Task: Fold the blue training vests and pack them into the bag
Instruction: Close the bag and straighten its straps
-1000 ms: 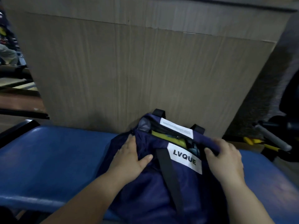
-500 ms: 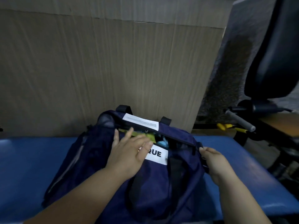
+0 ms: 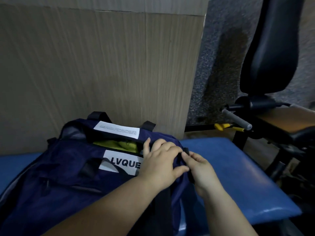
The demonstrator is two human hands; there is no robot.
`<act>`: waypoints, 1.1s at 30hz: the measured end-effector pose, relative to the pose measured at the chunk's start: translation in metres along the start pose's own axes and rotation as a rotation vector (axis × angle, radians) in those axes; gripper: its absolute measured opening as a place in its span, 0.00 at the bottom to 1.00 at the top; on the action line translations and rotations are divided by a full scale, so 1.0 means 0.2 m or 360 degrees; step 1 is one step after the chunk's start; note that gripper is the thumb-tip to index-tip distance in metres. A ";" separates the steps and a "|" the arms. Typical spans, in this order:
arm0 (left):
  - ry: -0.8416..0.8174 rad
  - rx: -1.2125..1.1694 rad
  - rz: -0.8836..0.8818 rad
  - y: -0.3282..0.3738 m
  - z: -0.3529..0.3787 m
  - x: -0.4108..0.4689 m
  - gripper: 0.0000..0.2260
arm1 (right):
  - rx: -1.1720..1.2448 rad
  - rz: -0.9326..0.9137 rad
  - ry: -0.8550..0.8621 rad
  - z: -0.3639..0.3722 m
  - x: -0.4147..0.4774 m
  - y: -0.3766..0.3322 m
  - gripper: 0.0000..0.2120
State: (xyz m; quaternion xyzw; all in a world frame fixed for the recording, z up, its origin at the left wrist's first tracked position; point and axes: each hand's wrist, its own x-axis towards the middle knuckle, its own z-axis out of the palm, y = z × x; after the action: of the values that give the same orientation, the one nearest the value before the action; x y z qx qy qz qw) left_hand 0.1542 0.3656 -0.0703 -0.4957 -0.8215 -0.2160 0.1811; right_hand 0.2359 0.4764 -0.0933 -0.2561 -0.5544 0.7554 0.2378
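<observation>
A dark navy bag (image 3: 64, 181) with a white "LVQUE" label lies on a blue padded bench (image 3: 235, 167). Its top zipper gapes open, and yellow-green fabric (image 3: 119, 145) shows inside. No blue vest can be made out in view. My left hand (image 3: 160, 162) rests on the bag's right end beside the opening, fingers spread over the fabric. My right hand (image 3: 197, 166) pinches a small black tab at the bag's right end, touching the left hand's fingers.
A wood-grain panel (image 3: 102, 65) stands upright right behind the bag. To the right are a black padded seat back (image 3: 269, 48), a grey-gripped handle (image 3: 237, 118) and yellow-handled tools (image 3: 223, 126) on the floor. The bench's right edge runs near the black frame.
My left hand slid from over the label to the bag's right end. My right hand moved in to meet it and now pinches the black tab. The camera view shifted slightly.
</observation>
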 end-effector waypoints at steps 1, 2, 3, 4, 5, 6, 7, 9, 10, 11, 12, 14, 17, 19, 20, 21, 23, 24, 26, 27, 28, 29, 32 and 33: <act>0.0065 0.0026 0.0009 0.00 0.03 0.00 0.26 | 0.0025 0.0008 0.0013 0.00 0.01 0.00 0.07; 0.0113 0.0041 0.0005 0.00 0.06 0.00 0.24 | 0.0046 0.0020 0.0024 0.01 0.01 0.00 0.08; 0.0149 0.0054 0.0003 0.00 0.08 0.01 0.23 | 0.0060 0.0034 0.0033 0.01 0.02 0.01 0.08; 0.0173 0.0066 0.0008 -0.01 0.10 0.01 0.23 | 0.0082 0.0053 0.0048 0.01 0.03 0.01 0.08; 0.0200 0.0069 0.0013 -0.01 0.11 0.01 0.23 | 0.0118 0.0071 0.0058 0.01 0.04 0.01 0.07; 0.0234 0.0059 0.0014 -0.01 0.11 0.01 0.23 | 0.0171 0.0082 0.0064 0.01 0.04 0.01 0.07; 0.0261 0.0041 0.0008 -0.01 0.10 0.01 0.23 | 0.0232 0.0084 0.0063 0.02 0.04 0.01 0.07; 0.0293 0.0018 -0.0011 -0.03 0.10 0.01 0.22 | 0.0339 0.0073 0.0066 0.03 0.04 0.01 0.06; 0.0308 0.0016 -0.0019 -0.04 0.10 0.01 0.21 | 0.0374 0.0062 0.0059 0.04 0.04 0.01 0.06; 0.0331 0.0017 -0.0023 -0.05 0.10 0.01 0.20 | 0.0402 0.0055 0.0049 0.04 0.03 0.00 0.07; 0.0361 0.0012 -0.0025 -0.06 0.10 0.01 0.19 | 0.0421 0.0051 0.0038 0.05 0.03 0.00 0.07; 0.0438 -0.0031 -0.0040 -0.08 0.09 0.01 0.16 | 0.0433 0.0042 0.0035 0.07 0.02 -0.02 0.08; 0.0519 -0.0109 -0.0066 -0.08 0.07 0.03 0.13 | 0.0408 0.0029 0.0053 0.08 0.00 -0.03 0.05; 0.0494 -0.0110 -0.0097 -0.07 0.04 0.05 0.13 | 0.0391 -0.0003 0.0061 0.09 -0.01 -0.04 0.06; 0.0458 -0.0105 -0.0121 -0.06 0.03 0.05 0.12 | 0.0369 -0.0030 0.0049 0.09 -0.01 -0.03 0.07; 0.0426 -0.0101 -0.0148 -0.05 0.02 0.06 0.10 | 0.0328 -0.0058 0.0039 0.10 -0.02 -0.03 0.10; 0.0383 -0.0078 -0.0183 -0.04 0.00 0.07 0.08 | 0.0203 -0.0108 0.0059 0.10 -0.01 -0.03 0.12; 0.0365 -0.0052 -0.0189 -0.04 -0.01 0.07 0.09 | 0.0142 -0.0130 0.0092 0.10 -0.01 -0.02 0.11; 0.0343 0.0005 -0.0177 -0.05 -0.03 0.07 0.12 | 0.0053 -0.0164 0.0146 0.09 0.00 -0.02 0.09; 0.0341 0.0022 -0.0164 -0.05 -0.04 0.07 0.12 | 0.0019 -0.0180 0.0160 0.08 0.01 -0.02 0.09; 0.0339 0.0031 -0.0160 -0.06 -0.05 0.07 0.12 | -0.0015 -0.0193 0.0172 0.08 0.01 -0.02 0.09; 0.0336 0.0040 -0.0161 -0.06 -0.07 0.06 0.12 | -0.0044 -0.0205 0.0189 0.08 0.01 -0.02 0.10; 0.0308 0.0086 -0.0175 -0.06 -0.12 0.06 0.10 | -0.0071 -0.0218 0.0264 0.08 0.02 -0.02 0.10; 0.0286 0.0101 -0.0200 -0.06 -0.14 0.06 0.10 | -0.0067 -0.0211 0.0296 0.07 0.03 -0.02 0.09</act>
State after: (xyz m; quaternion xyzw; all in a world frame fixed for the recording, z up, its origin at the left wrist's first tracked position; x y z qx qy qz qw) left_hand 0.1399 0.3544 -0.0419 -0.4159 -0.8377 -0.2445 0.2558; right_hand 0.2225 0.4706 -0.0867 -0.2928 -0.5614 0.6990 0.3323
